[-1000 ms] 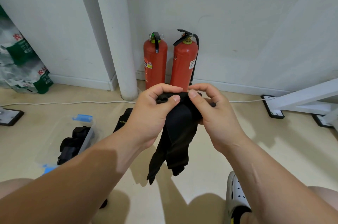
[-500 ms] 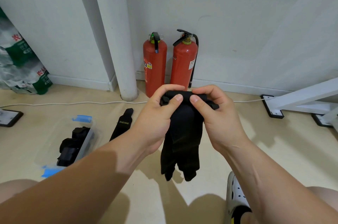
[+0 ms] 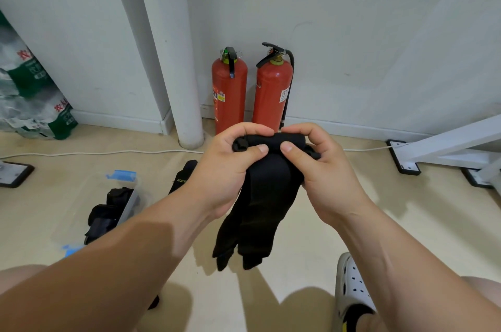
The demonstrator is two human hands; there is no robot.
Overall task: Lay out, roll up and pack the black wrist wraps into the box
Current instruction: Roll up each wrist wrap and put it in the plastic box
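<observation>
Wrist wrap (image 3: 267, 196) rolled further at top, left hand (image 3: 225, 171), right hand (image 3: 325, 177) gripping

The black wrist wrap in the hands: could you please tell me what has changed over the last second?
The top end of the wrist wrap went from a loose bunch to a wider, tidier roll held across the top. The left hand and right hand still grip it; its tail still hangs. The box and the floor wrap stayed put.
</observation>
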